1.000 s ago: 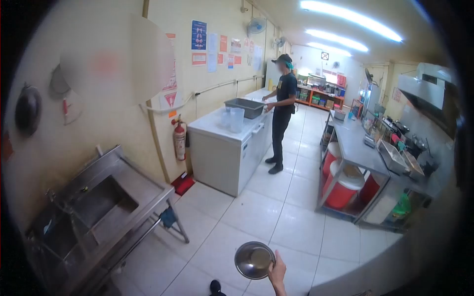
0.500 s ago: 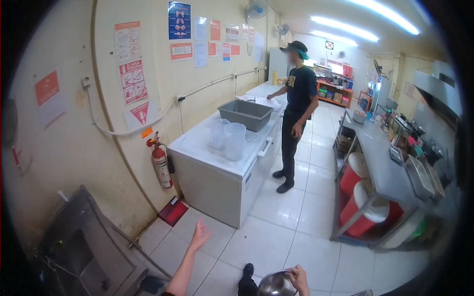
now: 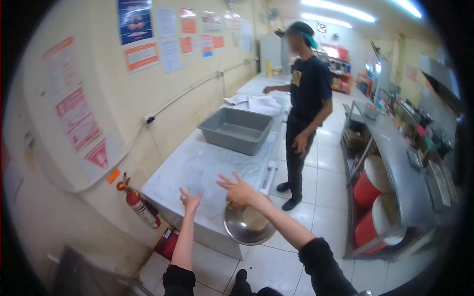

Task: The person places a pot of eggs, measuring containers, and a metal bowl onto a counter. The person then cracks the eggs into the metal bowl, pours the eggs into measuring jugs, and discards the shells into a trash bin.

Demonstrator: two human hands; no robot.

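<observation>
My left hand (image 3: 190,200) reaches forward over the near end of a white chest-like counter, fingers apart, with nothing in it. Just beyond its fingertips stand clear plastic containers (image 3: 196,170), blurred and hard to separate from the white top. From my right hand (image 3: 238,191) hangs a shiny metal bowl (image 3: 249,228), tilted at the counter's near corner. Some of that hand's fingers stretch toward the containers, while its hold on the bowl's rim is partly hidden. Farther back, a grey plastic tub (image 3: 236,130) rests on the counter top (image 3: 170,172).
A person (image 3: 308,93) in dark clothes stands right of the counter, one hand over white cloths or papers (image 3: 261,103). A fire extinguisher (image 3: 140,204) is at the left wall. Red drums (image 3: 368,190) sit under a steel table (image 3: 390,148) across the tiled aisle.
The view has moved closer to the counter. My left hand has come up to the plastic containers. My right hand has lifted the metal bowl from low down to the counter's edge.
</observation>
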